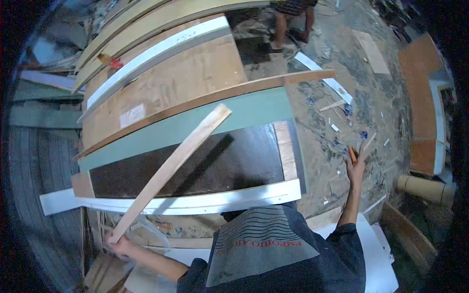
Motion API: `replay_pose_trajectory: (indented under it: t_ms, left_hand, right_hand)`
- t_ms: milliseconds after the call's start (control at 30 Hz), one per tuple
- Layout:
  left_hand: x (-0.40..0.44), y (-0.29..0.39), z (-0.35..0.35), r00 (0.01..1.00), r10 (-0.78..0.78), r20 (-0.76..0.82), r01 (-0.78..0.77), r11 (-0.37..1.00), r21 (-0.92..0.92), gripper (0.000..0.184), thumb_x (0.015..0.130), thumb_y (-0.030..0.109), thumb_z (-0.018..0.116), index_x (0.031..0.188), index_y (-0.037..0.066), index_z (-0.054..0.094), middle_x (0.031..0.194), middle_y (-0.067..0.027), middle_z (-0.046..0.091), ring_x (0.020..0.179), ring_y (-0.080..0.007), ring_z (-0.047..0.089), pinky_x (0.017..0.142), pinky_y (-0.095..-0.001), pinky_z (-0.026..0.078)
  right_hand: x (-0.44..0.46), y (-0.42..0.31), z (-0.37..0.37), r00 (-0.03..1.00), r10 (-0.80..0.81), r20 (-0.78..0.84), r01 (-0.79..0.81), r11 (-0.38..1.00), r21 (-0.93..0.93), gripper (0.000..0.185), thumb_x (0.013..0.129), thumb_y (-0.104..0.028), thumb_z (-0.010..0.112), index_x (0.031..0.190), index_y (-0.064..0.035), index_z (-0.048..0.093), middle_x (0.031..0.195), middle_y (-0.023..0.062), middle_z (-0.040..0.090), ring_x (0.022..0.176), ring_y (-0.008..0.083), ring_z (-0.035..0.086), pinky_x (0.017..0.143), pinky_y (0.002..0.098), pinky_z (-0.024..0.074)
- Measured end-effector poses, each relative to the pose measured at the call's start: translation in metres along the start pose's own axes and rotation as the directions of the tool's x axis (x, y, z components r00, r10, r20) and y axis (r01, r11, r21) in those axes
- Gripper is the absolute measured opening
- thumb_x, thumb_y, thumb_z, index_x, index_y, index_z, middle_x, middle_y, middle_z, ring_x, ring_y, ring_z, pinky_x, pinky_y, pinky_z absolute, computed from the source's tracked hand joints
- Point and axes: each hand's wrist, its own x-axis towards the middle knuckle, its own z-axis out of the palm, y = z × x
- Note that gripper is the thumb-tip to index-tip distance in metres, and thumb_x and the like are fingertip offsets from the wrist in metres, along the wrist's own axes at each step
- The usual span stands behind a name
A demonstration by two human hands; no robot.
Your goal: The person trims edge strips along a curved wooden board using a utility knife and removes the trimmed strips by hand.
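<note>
At the lower left, my left hand [117,245] is closed round the lower end of a pale wooden strip [171,168]. The strip slants up to the right above a dark brown panel [234,158], on which its shadow falls. My right hand [355,168] is out to the right over the floor, closed on an orange-handled tool [352,154]; the tool's working end is too small to make out. A white strip [254,195] runs along the panel's near edge, with a short light wooden piece [286,151] at its right end and a green board [259,105] behind.
Behind lie a thin brown strip [195,101], a plywood sheet [210,63], a white-topped strip [156,46] and a red-and-yellow tool [111,61]. Another person's legs [281,29] show at the top. Scraps litter the floor [317,141]. A cardboard roll [425,189] lies right.
</note>
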Motion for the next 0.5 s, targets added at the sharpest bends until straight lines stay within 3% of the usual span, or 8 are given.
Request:
replay_pose_trajectory:
  t_ms: [33,100,133,167,200,300,400,500]
  left_hand:
    - [-0.020,-0.001,0.006,1.000,0.003,-0.028,-0.003,1.000,0.017,0.023,0.089,0.014,0.061,0.105,-0.003,0.059,0.096,-0.0143,0.061,0.087,-0.0252,0.059,0.082,-0.0420,0.050]
    - [-0.057,0.007,0.033,0.960,-0.272,-0.064,0.261,0.955,-0.143,0.017,0.087,0.016,0.062,0.094,0.001,0.059,0.091,-0.0117,0.060,0.084,-0.0251,0.059,0.078,-0.0413,0.051]
    - [-0.059,0.013,0.037,0.896,-0.442,0.038,0.406,0.783,-0.470,0.016,0.087,0.018,0.062,0.092,0.003,0.059,0.089,-0.0108,0.060,0.082,-0.0245,0.058,0.076,-0.0409,0.051]
    - [-0.062,0.019,0.041,0.793,-0.593,0.139,0.491,0.488,-0.721,0.015,0.087,0.019,0.062,0.089,0.005,0.058,0.087,-0.0098,0.059,0.080,-0.0239,0.058,0.074,-0.0405,0.051]
    - [-0.061,0.022,0.048,0.684,-0.598,0.418,0.418,-0.149,-0.896,0.015,0.087,0.020,0.061,0.090,0.006,0.058,0.085,-0.0091,0.058,0.078,-0.0227,0.057,0.072,-0.0401,0.051]
    - [-0.063,0.079,0.096,0.601,-0.689,0.406,0.550,-0.012,-0.835,0.016,0.088,0.023,0.061,0.093,0.008,0.057,0.084,-0.0072,0.058,0.072,-0.0192,0.057,0.067,-0.0380,0.051]
    - [-0.064,0.102,0.133,0.407,-0.900,0.153,0.581,0.126,-0.804,0.018,0.090,0.025,0.061,0.096,0.009,0.056,0.081,-0.0046,0.057,0.066,-0.0182,0.054,0.061,-0.0346,0.049]
    - [-0.066,0.106,0.149,0.381,-0.909,0.169,0.654,0.136,-0.744,0.026,0.091,0.037,0.061,0.094,0.012,0.056,0.075,-0.0011,0.054,0.060,-0.0175,0.049,0.056,-0.0318,0.045]
  right_hand:
    - [-0.004,0.012,0.012,0.992,0.080,0.096,-0.086,0.995,0.055,0.100,0.081,-0.016,0.079,0.158,-0.0120,0.016,0.127,0.0215,0.061,0.116,0.0305,0.060,0.096,0.0411,0.0484]
    - [-0.005,-0.024,0.016,0.978,0.126,0.168,-0.146,0.983,0.111,0.096,0.081,-0.018,0.079,0.157,-0.0096,0.021,0.132,0.0214,0.058,0.119,0.0304,0.059,0.096,0.0407,0.0484]
    - [-0.011,-0.040,0.017,0.950,0.207,0.234,-0.242,0.961,0.132,0.093,0.081,-0.021,0.080,0.155,-0.0073,0.025,0.137,0.0214,0.055,0.122,0.0304,0.057,0.096,0.0404,0.0484]
    - [-0.014,-0.029,0.039,0.975,0.137,0.176,-0.174,0.960,0.218,0.074,0.085,-0.023,0.078,0.146,-0.0007,0.042,0.128,0.0180,0.062,0.112,0.0265,0.062,0.095,0.0371,0.0486]
    - [-0.013,-0.035,0.048,0.974,0.128,0.187,-0.170,0.959,0.226,0.074,0.085,-0.023,0.078,0.146,-0.0007,0.042,0.128,0.0180,0.062,0.112,0.0265,0.062,0.095,0.0371,0.0486]
    - [-0.009,-0.104,0.053,0.955,0.060,0.289,-0.190,0.875,0.446,0.043,0.089,-0.021,0.075,0.122,0.0034,0.063,0.112,0.0110,0.070,0.102,0.0180,0.064,0.093,0.0313,0.0488]
    - [-0.021,-0.140,0.060,0.817,-0.034,0.576,-0.316,0.809,0.496,0.044,0.087,-0.021,0.076,0.123,0.0021,0.064,0.112,0.0097,0.070,0.101,0.0159,0.064,0.092,0.0300,0.0486]
    - [-0.038,-0.169,0.065,0.631,-0.290,0.719,-0.207,0.831,0.517,0.046,0.080,-0.018,0.082,0.121,-0.0040,0.068,0.110,0.0079,0.070,0.096,0.0157,0.064,0.088,0.0298,0.0494]
